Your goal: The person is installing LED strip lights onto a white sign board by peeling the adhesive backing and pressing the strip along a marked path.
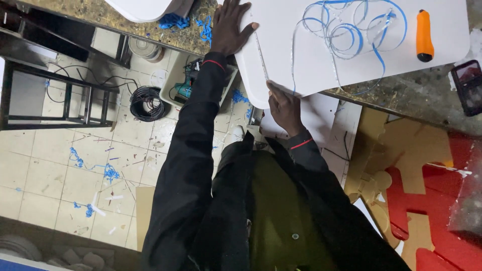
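White panel (351, 65) under both hands, left (229, 27), right (284, 108).

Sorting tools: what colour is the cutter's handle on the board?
Orange cutter, black tip; head view.

single head camera, looking steeply down, close over workbench (150, 22)

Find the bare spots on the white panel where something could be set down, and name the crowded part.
On the white panel, one free patch lies between the left hand and the tangled blue strip; another lies below the orange cutter. The tangle itself is crowded.
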